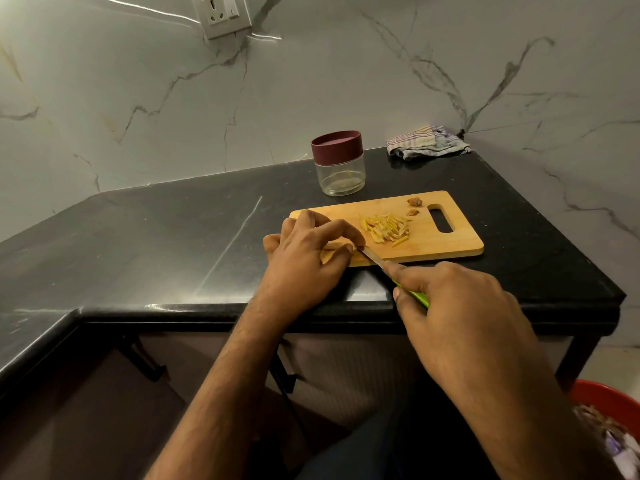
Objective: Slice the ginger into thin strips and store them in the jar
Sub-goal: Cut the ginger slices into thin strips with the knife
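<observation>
A wooden cutting board (pixel 446 237) lies on the black counter. On its left end my left hand (pixel 308 258) pinches a piece of ginger (pixel 334 247), mostly hidden under the fingers. My right hand (pixel 460 313) grips a green-handled knife (pixel 408 291); its blade tip meets the ginger beside my left fingertips. A pile of thin yellow ginger strips (pixel 388 228) sits mid-board. Two brown ginger scraps (pixel 414 206) lie near the board's handle slot. A glass jar (pixel 340 171) with its maroon lid on stands just behind the board.
A folded striped cloth (pixel 426 143) lies in the back corner of the counter (pixel 156 237). A marble wall with a power socket (pixel 221 15) rises behind. A red tub (pixel 609 407) stands on the floor at lower right. The counter edge runs under my wrists.
</observation>
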